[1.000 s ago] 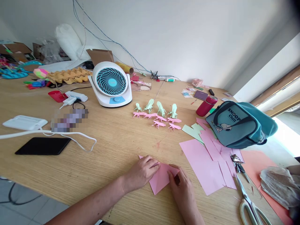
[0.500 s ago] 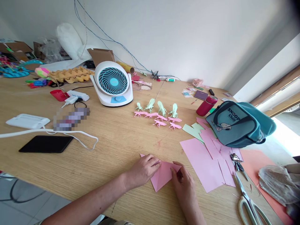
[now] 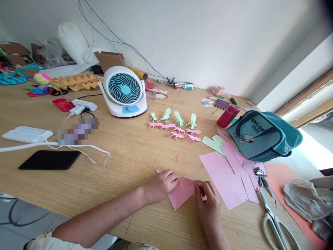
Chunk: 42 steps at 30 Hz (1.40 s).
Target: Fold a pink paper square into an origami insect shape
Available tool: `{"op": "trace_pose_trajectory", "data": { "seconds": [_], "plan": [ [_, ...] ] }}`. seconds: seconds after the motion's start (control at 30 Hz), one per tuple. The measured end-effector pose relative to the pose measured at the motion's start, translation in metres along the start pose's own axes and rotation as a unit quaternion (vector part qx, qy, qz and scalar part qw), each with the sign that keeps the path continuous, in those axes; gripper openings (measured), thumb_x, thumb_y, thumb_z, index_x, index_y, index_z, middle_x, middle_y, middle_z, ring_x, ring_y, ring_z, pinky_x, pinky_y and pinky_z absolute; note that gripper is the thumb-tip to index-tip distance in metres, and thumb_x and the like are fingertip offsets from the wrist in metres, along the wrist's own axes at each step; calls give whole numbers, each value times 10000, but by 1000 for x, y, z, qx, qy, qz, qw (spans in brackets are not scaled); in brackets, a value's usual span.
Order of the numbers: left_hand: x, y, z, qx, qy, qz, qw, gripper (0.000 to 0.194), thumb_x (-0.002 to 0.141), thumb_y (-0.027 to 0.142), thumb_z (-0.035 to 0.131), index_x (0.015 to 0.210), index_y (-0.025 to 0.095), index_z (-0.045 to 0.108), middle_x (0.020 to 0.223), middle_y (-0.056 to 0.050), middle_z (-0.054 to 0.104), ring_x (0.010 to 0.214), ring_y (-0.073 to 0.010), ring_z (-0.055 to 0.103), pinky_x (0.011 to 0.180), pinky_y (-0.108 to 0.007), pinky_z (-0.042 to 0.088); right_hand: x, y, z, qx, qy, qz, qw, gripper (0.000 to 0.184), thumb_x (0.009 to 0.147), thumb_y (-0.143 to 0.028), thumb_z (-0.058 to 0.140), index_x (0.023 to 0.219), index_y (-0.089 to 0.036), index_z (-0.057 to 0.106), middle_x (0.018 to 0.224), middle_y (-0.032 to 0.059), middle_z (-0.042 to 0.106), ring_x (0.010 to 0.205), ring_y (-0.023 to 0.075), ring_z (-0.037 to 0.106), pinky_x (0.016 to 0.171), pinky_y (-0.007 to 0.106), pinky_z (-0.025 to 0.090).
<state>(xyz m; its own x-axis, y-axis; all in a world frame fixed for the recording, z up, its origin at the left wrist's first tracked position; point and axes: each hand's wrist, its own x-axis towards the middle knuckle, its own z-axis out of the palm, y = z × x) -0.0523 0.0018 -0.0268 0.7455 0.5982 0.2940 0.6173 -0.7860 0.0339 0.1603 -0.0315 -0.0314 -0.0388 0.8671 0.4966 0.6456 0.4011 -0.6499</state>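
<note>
A folded sheet of pink paper [image 3: 181,193] lies on the wooden table in front of me, one pointed corner toward me. My left hand [image 3: 161,186] is closed over its left part, fingers bent together and pressing it down; a pink tip sticks out beyond the knuckles. At the right corner, my right hand [image 3: 208,202] pinches the paper between thumb and fingers. Beyond my hands stand several light green folded paper insects [image 3: 179,119], with several pink ones [image 3: 177,135] just in front of them.
To the right lie loose pink sheets [image 3: 221,178], green strips [image 3: 212,144], scissors [image 3: 273,222] and an orange sheet [image 3: 286,173]. A teal bag [image 3: 257,139] and red flask [image 3: 229,115] stand behind. A fan [image 3: 125,92] is at the back; a black phone [image 3: 49,160] and white cable [image 3: 91,147] lie left.
My right hand has shifted slightly right, and its pinch sits closer to the paper's right corner. My left hand stays on the paper. The whole view has moved a little.
</note>
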Motion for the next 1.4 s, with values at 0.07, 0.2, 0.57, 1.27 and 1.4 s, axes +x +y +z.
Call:
{"op": "trace_pose_trajectory", "data": {
  "seconds": [0.07, 0.2, 0.57, 1.27, 1.4],
  "plan": [
    [-1, 0, 2, -7, 19, -4, 1000, 206, 968, 136, 495, 1157, 113, 575, 1029, -98, 642, 945, -207, 555, 856, -331, 484, -1, 0, 0, -6, -5, -3, 1000, 140, 991, -239, 491, 994, -213, 629, 786, 1, 564, 626, 129, 515, 584, 250, 450],
    [-3, 0, 4, -22, 29, -4, 999, 222, 975, 150, 490, 1177, 112, 576, 1053, -105, 645, 965, -209, 561, 880, -335, 482, -1, -1, 0, -28, 11, -11, 999, 110, 979, -241, 517, 1019, -221, 618, 787, 0, 579, 626, 130, 521, 615, 269, 467],
    [-3, -1, 4, -51, 43, -18, 998, 214, 978, 155, 491, 1156, 110, 600, 1055, -98, 646, 964, -214, 553, 880, -326, 480, 1, 2, -3, -18, 28, -40, 999, 138, 974, -157, 516, 1053, -224, 608, 864, 25, 585, 677, 133, 521, 611, 262, 467],
    [-3, -1, 3, -53, 47, -19, 997, 198, 977, 147, 496, 1147, 128, 596, 1048, -89, 648, 972, -205, 560, 874, -320, 489, 5, 2, -2, 4, 29, -34, 999, 86, 969, -158, 529, 975, -208, 598, 817, 1, 583, 676, 127, 504, 611, 251, 435],
    [-3, -2, 4, -49, 47, -15, 998, 199, 966, 145, 517, 1148, 119, 597, 1047, -88, 648, 976, -204, 562, 876, -320, 489, 1, 7, 1, 7, 13, -15, 1000, 86, 975, -185, 526, 986, -220, 605, 833, 5, 601, 689, 136, 512, 611, 251, 441]
  ]
}}
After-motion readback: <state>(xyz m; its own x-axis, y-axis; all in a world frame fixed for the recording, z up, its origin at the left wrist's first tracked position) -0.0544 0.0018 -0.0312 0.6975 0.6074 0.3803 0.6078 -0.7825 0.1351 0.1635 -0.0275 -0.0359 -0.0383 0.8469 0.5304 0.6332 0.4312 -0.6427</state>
